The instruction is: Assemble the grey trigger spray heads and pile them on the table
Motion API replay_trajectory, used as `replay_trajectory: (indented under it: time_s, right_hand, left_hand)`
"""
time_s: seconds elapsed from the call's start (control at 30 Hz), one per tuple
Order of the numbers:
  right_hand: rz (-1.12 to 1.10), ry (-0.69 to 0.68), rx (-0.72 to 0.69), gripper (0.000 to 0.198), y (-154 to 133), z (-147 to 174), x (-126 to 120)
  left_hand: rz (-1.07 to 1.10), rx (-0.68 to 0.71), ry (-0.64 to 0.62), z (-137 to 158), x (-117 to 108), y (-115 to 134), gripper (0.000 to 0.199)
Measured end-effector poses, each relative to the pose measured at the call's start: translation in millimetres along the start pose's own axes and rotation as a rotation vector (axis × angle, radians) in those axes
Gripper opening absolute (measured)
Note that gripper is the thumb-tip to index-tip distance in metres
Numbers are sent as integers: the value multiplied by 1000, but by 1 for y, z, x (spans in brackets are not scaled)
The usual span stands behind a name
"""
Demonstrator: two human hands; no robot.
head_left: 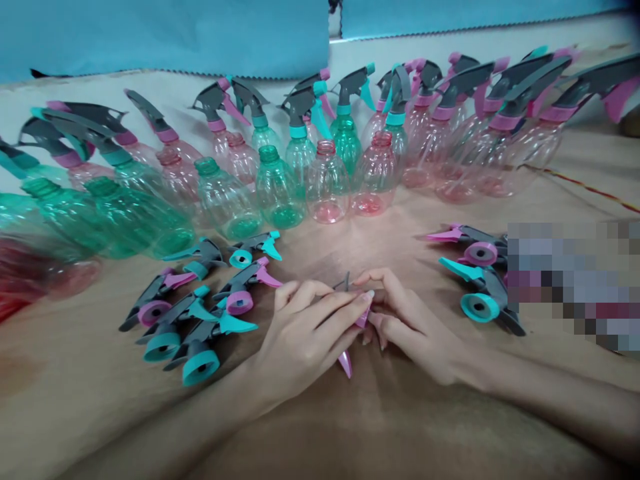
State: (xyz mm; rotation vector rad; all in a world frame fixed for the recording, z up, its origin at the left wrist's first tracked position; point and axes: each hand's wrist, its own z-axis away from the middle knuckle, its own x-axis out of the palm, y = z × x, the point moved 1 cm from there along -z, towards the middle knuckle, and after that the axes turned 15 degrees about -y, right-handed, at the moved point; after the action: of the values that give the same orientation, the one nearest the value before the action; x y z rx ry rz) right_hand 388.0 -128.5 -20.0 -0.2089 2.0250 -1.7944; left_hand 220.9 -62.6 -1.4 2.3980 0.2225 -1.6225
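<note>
Left hand, right hand clamped on pink-grey spray head; loose spray heads either side, bottles behind on desk.

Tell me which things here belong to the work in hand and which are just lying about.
Work in hand:
pink-triggered spray head, between left hand and right hand
loose spray heads
open bottles
bottles with heads fitted

Seemingly just about:
red-and-yellow cord
blue covering behind
</note>
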Motion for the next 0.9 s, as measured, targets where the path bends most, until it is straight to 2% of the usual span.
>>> replay_trajectory:
  time_s: [0.5, 0.67, 0.9]
  right_hand:
    - [-175, 11, 71, 16, -5, -8, -2]
    - [-230, -42, 124, 18, -3, -7, -4]
    - [-206, -29, 124, 29, -5, -9, -3]
  left_hand:
    - [-117, 55, 12, -1, 2, 3, 23]
    - [-42, 11, 6, -3, 1, 3, 18]
    - [-41, 12, -8, -3, 0, 0, 21]
